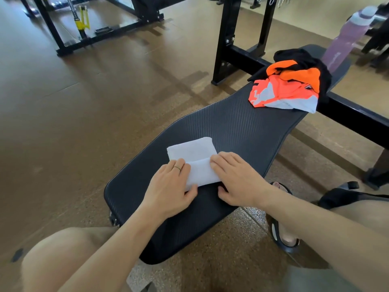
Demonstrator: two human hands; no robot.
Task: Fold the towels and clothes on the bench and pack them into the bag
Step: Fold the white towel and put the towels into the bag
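Observation:
A white towel (194, 159), folded small, lies on the near part of the black padded bench (231, 127). My left hand (170, 190) lies flat over the towel's left near corner, thumb at its near edge. My right hand (235, 178) rests with straight fingers on the towel's right side, thumb on the bench pad. Farther along the bench sits a crumpled pile of orange, white and black clothes (290, 81). No bag can be made out for certain.
A purple water bottle (345, 39) stands at the bench's far end. Black rack uprights (229, 36) rise behind the bench. A dark object (345, 194) lies on the floor at right by my sandalled foot (282, 228). Gym equipment frames (63, 28) stand far left.

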